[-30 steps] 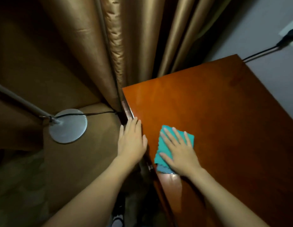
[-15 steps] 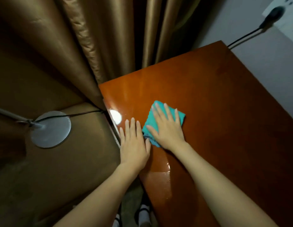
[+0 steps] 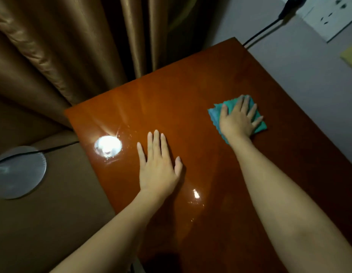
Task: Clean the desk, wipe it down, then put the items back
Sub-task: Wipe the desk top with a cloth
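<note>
A glossy orange-brown wooden desk fills the middle of the view, with a bright lamp reflection near its left edge. My right hand presses flat, fingers straight, on a folded teal cloth toward the desk's right side. My left hand rests flat on the bare desktop, fingers straight, left of the cloth and right of the reflection.
Gold-brown curtains hang behind the desk's far and left edges. A round metal lamp base with a black cord sits on the floor at left. A grey wall with a white socket and plugged black cable borders the desk's right side.
My right hand has slid the teal cloth from near the desk's left edge over to its right side. My left hand moved from the left edge onto the desktop.
</note>
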The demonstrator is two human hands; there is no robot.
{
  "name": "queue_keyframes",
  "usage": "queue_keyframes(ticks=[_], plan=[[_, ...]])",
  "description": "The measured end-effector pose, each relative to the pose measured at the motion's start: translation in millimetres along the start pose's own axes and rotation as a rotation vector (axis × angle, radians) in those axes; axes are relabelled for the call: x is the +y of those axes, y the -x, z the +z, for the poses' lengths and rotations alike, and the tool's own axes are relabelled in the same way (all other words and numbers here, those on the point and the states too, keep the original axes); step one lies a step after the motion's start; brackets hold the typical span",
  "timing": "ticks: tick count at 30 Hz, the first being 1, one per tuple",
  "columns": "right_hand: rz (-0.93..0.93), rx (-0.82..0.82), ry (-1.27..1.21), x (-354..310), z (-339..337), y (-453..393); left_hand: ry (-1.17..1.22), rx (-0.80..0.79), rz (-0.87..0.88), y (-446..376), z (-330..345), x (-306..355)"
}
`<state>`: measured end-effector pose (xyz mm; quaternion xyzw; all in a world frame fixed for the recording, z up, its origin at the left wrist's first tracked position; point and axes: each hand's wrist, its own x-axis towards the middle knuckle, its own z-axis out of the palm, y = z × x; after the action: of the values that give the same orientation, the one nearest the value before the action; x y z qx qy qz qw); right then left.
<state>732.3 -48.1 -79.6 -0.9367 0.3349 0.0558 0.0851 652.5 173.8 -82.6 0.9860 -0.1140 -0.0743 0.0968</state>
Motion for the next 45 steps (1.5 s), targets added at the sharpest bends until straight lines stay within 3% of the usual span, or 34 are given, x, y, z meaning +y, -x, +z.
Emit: queue_keyframes(ticks=[2, 5, 10, 12, 16, 20, 22, 27, 32, 36, 41, 43, 45], plan=[[-0.103, -0.019, -0.003, -34, 5, -13, -0.011, 0.005, -0.001, -8, -1, 4], [-0.417, -0.039, 0.08, -53, 10, 1, -0.028, -0.014, -0.021, -22, -2, 11], [-0.676, -0.074, 0.146, 19, 1, 23, 0.003, -0.006, -0.039, -63, -4, 36], [-0.642, -0.079, 0.147, 54, -5, 13, 0.023, 0.001, -0.047, -77, -4, 45], [-0.398, -0.002, 0.142, 85, -14, -32, 0.017, 0.002, -0.038, -91, -3, 49], [-0.078, 0.053, 0.032, 51, -15, -72, 0.036, 0.029, -0.014, -108, -5, 54], [-0.046, 0.031, 0.007, 24, -15, -86, 0.028, 0.032, -0.025, -116, -6, 58], [-0.428, -0.019, 0.101, 1, -11, -82, 0.036, 0.052, -0.012, -145, -5, 75], [-0.814, -0.094, 0.173, 70, -20, -73, 0.026, 0.033, -0.007, -153, -6, 78], [-0.566, 0.018, 0.115, 113, -29, -105, 0.01, 0.031, 0.002, -160, -8, 81], [-0.107, 0.091, 0.029, 68, -29, -151, 0.035, 0.033, 0.141, -187, -3, 125], [-0.13, 0.068, 0.033, 43, -24, -158, 0.044, 0.029, 0.191, -193, 4, 151], [-0.269, 0.04, 0.061, 32, -22, -154, 0.04, 0.04, 0.206, -197, 8, 161]])
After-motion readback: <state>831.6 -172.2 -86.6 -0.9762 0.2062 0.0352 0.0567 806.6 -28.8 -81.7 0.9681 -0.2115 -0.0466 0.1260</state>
